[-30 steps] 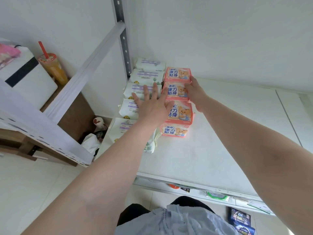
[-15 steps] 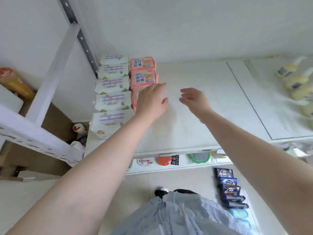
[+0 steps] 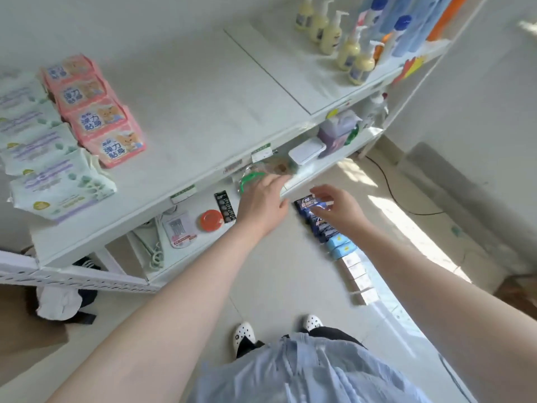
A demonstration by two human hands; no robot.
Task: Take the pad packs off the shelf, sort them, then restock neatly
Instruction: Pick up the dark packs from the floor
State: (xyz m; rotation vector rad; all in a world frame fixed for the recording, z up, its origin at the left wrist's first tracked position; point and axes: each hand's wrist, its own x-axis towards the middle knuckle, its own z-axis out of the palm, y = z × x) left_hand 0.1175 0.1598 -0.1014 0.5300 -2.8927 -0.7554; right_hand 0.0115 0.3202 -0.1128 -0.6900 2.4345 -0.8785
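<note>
1. Head view: both hands are out in front of the shelf [image 3: 203,117] edge, holding nothing.
2. Left hand [image 3: 263,203] has loose, relaxed fingers.
3. Right hand [image 3: 338,207] is spread over the dark packs [image 3: 312,212] lined up on the floor [image 3: 279,274].
4. Pink packs [image 3: 96,112] and white packs [image 3: 40,146] lie in two touching rows at the shelf's left.
</note>
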